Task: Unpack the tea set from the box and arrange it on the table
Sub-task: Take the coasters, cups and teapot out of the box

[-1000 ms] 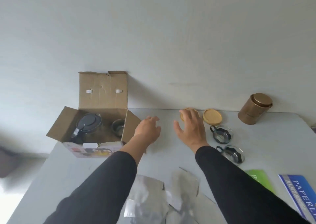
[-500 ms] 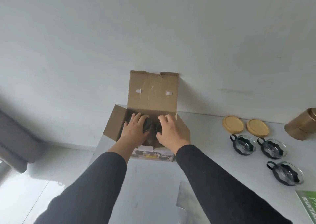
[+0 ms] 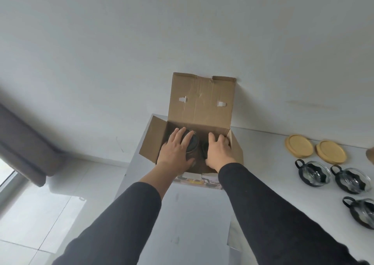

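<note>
Starting from the left of the frame, a grey curtain [image 3: 24, 143] hangs at the left edge, above a pale tiled floor [image 3: 40, 214]. Near the centre, an open cardboard box [image 3: 200, 107] stands on the far left part of a white table [image 3: 194, 214], against a white wall [image 3: 182, 32]; its back flap stands upright and its side flaps spread outward. Both hands reach into the box, and both arms wear dark sleeves. The left hand [image 3: 177, 151] lies on top of a dark teapot [image 3: 193, 146] in the left half of the box, with the fingers spread and only slightly bent over the lid, so it rests on the pot more than it clamps it. The right hand [image 3: 219, 150] is in the right half of the box, its fingers curled downward around something dark; what it holds is hidden, and I cannot tell if the grip is closed on it. To the right, well apart from the box, two round wooden coasters [image 3: 299, 145] lie side by side near the wall. In front of them, at the right of the frame, three glass cups [image 3: 315, 173] with black holders and handles stand on the table, two in a row and one nearer to the lower right. At the right edge, a small part of a brown object [image 3: 370, 153] is visible.
</note>
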{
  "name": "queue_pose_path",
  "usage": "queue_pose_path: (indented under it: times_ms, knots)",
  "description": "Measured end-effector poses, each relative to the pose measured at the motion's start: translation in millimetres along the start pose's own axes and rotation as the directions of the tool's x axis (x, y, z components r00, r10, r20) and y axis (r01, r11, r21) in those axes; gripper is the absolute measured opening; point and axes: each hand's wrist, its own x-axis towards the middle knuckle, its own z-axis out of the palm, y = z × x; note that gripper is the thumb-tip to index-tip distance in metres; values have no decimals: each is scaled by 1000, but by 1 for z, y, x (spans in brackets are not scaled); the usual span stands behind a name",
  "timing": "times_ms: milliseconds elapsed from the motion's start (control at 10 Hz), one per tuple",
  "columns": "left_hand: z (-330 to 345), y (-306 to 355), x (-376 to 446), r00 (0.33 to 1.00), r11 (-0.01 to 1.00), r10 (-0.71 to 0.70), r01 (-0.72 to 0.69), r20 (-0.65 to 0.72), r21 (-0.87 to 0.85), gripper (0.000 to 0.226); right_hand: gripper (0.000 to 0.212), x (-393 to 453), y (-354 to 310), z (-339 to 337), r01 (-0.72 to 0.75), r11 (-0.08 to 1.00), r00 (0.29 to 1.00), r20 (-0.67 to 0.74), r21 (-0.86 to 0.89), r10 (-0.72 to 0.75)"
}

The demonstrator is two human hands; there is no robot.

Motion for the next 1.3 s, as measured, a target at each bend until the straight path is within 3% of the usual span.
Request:
queue_pose_path:
  times_ms: [400, 600, 900, 1000, 1200, 1300]
  knots:
    - [4, 0, -2, 999, 999, 5, -7, -42, -40, 80, 71, 10, -1, 20, -24, 999, 1000, 1, -47, 24]
    - [5, -1, -2, 999, 999, 7, -9, -45, -36, 80, 47, 19, 0, 19, -20, 994, 999, -32, -108, 17]
    - [5, 1, -3, 999, 999, -6, 4, -50, -34, 79, 38, 25, 2, 23, 13, 971, 998, -59, -241, -28]
    - [5, 1, -3, 999, 1000, -8, 7, -50, -28, 79, 40, 22, -1, 17, 21, 961, 996, -75, -277, -43]
    - [4, 2, -2, 999, 1000, -13, 13, -36, -1, 82, 65, 17, -1, -16, 76, 955, 993, -65, -287, -99]
    - [2, 2, -3, 1000, 1000, -6, 7, -21, 4, 85, 72, 8, 2, -33, 88, 988, 993, -61, -128, -97]
